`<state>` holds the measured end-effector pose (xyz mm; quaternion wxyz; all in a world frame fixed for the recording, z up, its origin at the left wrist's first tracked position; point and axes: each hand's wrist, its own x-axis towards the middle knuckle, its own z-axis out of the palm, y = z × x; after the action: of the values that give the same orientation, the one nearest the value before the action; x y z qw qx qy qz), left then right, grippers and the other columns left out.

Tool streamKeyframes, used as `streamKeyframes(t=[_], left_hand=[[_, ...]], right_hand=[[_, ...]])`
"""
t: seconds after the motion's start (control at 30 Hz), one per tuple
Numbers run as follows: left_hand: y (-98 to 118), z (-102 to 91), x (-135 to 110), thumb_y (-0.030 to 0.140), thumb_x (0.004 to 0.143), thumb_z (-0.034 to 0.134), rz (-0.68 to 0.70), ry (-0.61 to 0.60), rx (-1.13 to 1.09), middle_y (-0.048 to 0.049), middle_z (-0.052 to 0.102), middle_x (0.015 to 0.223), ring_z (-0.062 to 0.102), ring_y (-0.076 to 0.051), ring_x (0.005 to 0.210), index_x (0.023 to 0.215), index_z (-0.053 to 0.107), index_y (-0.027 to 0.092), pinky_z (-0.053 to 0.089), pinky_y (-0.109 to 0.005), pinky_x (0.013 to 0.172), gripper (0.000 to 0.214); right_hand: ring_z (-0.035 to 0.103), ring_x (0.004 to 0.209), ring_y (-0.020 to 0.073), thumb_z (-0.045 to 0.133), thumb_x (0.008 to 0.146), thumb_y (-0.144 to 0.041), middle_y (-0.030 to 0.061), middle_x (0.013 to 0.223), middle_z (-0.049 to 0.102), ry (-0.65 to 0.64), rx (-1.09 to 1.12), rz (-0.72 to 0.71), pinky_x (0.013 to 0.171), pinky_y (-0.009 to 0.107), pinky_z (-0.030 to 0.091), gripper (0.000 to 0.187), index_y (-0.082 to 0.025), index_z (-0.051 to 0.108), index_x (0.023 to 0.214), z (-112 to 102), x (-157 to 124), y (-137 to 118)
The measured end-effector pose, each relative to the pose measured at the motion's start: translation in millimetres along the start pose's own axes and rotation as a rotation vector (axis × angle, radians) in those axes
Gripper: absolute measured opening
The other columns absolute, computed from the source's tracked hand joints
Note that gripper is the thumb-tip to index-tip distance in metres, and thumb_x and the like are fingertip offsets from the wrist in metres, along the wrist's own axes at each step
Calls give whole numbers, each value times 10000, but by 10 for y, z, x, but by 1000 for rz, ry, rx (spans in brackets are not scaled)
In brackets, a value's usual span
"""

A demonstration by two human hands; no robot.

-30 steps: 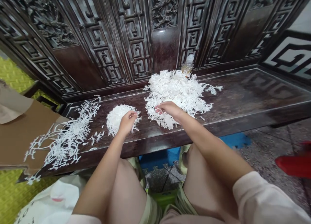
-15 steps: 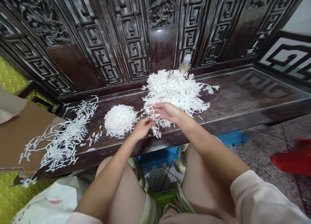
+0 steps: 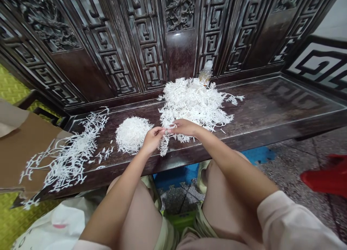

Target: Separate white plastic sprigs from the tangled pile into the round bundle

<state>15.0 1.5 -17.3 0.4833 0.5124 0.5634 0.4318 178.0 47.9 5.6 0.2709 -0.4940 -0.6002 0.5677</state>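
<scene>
My left hand [image 3: 152,139] is closed, thumb and fingers pinched on a white branched plastic piece [image 3: 163,147] that hangs below the fingertips. My right hand [image 3: 184,127] meets it from the right, its fingers bent around the upper part of the same piece. Behind the hands rises a large heap of white branched plastic pieces [image 3: 193,100]. A smaller rounded pile of short white bits [image 3: 133,134] sits left of my left hand. Farther left, bare white branching stems [image 3: 76,152] lie tangled over the bench edge.
The dark wooden bench [image 3: 260,105] has a carved lattice back [image 3: 181,54]. A clear bottle [image 3: 206,71] stands behind the heap. Cardboard [image 3: 38,145] lies at the left, above a white bag [image 3: 59,221]. Something red [image 3: 325,176] is on the floor at right.
Both hands have shifted slightly left. My right hand's fingers, spread before, have closed in toward the left fingertips, and the white piece now hangs farther left.
</scene>
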Motion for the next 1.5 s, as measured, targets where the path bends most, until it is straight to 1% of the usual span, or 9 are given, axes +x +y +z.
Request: streamKeyframes(t=[0.13, 0.27, 0.4, 0.6, 0.83, 1.0, 1.2, 1.37, 1.5], left_hand=[[47, 1, -21, 369, 640, 585, -45, -38, -66, -15, 569, 689, 483, -86, 575, 822, 605, 150, 386, -226, 585, 285], [50, -1, -17, 386, 663, 560, -93, -10, -138, 14, 512, 633, 503, -93, 560, 826, 526, 159, 407, -255, 613, 282], [29, -50, 3, 348, 642, 598, 3, 81, 58, 10, 495, 748, 499, -106, 667, 979, 472, 199, 397, -263, 672, 390], [58, -132, -21, 419, 617, 611, 118, -66, 402, -55, 437, 1044, 407, -208, 1032, 982, 556, 240, 335, -319, 848, 410], [145, -89, -72, 437, 645, 574, 60, -333, 252, 3, 526, 756, 465, -118, 696, 759, 513, 167, 355, -245, 676, 299], [180, -88, -88, 372, 656, 568, -55, -436, 138, 22, 506, 688, 454, -100, 657, 743, 514, 168, 347, -228, 654, 229], [128, -67, -65, 373, 653, 572, -129, -559, 115, -2, 540, 711, 471, -109, 668, 777, 572, 151, 359, -245, 669, 255], [125, 1, -92, 482, 695, 496, -133, -536, 122, 2, 520, 656, 471, -107, 632, 732, 548, 141, 369, -259, 659, 347], [71, 41, -82, 445, 682, 532, -96, -470, 200, -47, 578, 865, 516, -142, 749, 953, 538, 145, 390, -282, 706, 405]], right_hand=[[540, 576, 122, 596, 596, -145, 18, 578, 602, -91, -115, -21, 572, 234, 393, 19, -144, 578, 599, 28, 58, 3], [542, 569, 90, 501, 628, -37, 2, 608, 606, -83, 32, -26, 610, 215, 407, 117, -138, 555, 651, 24, 24, -95], [549, 541, 88, 474, 672, -28, -10, 545, 578, -146, 111, 29, 614, 217, 404, 128, -133, 546, 666, 35, -37, -182], [506, 497, 87, 455, 745, -123, -12, 515, 516, -141, 206, -2, 566, 229, 385, 140, -132, 595, 738, 33, -26, -174], [453, 494, 71, 480, 732, -145, -8, 558, 519, -142, 257, -52, 569, 232, 377, 127, -124, 606, 740, 20, -56, -196], [481, 546, 86, 481, 725, -141, 4, 557, 541, -122, 258, -83, 611, 242, 387, 156, -116, 632, 753, 17, -69, -230], [547, 720, 110, 494, 699, -136, 42, 750, 634, -56, 245, -99, 719, 253, 398, 163, -141, 654, 733, 44, -22, -179], [555, 722, 118, 544, 663, -190, 54, 801, 651, -93, 231, -93, 705, 255, 407, 159, -134, 664, 751, 103, 1, -135], [528, 647, 102, 517, 671, -200, 49, 820, 653, -138, 167, -68, 609, 229, 395, 184, -140, 671, 753, 138, -56, -175]])
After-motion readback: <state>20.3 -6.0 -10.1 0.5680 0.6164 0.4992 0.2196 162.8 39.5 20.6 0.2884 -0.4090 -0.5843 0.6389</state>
